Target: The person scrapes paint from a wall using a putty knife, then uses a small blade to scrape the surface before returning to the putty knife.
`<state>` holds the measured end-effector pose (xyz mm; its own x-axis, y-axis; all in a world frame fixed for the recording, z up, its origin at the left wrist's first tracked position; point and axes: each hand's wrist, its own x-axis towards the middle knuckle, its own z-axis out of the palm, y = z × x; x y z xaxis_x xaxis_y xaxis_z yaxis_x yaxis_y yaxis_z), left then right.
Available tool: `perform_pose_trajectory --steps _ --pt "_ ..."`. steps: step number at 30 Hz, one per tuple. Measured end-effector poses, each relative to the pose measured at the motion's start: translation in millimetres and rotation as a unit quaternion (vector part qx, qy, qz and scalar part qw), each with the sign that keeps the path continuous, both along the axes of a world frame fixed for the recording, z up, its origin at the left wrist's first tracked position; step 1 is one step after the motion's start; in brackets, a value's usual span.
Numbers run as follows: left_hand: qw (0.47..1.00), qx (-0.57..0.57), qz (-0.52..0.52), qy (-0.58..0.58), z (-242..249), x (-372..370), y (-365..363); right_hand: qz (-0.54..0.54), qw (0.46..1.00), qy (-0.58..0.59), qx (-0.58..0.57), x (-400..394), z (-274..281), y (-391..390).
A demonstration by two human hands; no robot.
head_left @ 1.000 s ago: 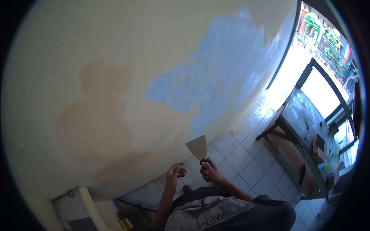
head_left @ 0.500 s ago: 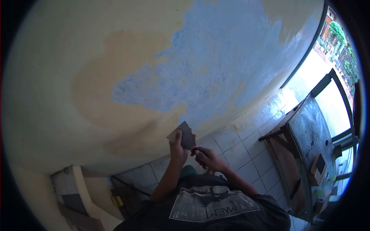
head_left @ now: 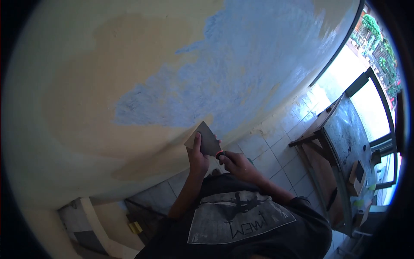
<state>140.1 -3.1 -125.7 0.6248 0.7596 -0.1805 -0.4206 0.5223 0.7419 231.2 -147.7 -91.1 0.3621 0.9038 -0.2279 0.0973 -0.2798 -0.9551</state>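
1. Both your hands are on the scraper (head_left: 206, 139) now. Your left hand (head_left: 196, 157) presses fingers flat on the blade, and your right hand (head_left: 235, 164) is wrapped around the orange handle.
2. The blade sits right up against the wall (head_left: 129, 86), at the lower edge of the blue patch (head_left: 241, 69), so it looks like you're set to scrape there.
3. A second back, your left hand was open and off the blade, and the scraper was held lower, away from the wall.
4. Half a second ago the two-handed grip was already on; since then the blade has edged up closer to the blue.
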Motion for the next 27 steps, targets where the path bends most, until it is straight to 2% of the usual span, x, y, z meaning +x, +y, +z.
perform_pose_trajectory --steps 5,8,11,14,23,27 --pt "0.998 -0.053 -0.028 -0.024 -13 6 1 0.028 0.994 -0.095 -0.043 20 10 4" --pt "0.996 -0.083 -0.004 -0.035 -18 9 -1 0.02 0.989 -0.135 -0.063 17 11 4" --pt "0.997 -0.05 -0.035 -0.044 -22 7 4 0.006 0.993 -0.112 -0.025 15 10 7" --pt "0.997 -0.058 -0.026 -0.036 -22 7 5 0.008 0.992 -0.113 -0.06 16 13 9" --pt "0.997 -0.055 -0.044 -0.027 -18 3 8 0.007 0.992 -0.117 -0.051 13 20 12" --pt "0.998 -0.02 -0.035 -0.041 -11 6 13 -0.001 0.993 -0.116 -0.027 10 18 15"
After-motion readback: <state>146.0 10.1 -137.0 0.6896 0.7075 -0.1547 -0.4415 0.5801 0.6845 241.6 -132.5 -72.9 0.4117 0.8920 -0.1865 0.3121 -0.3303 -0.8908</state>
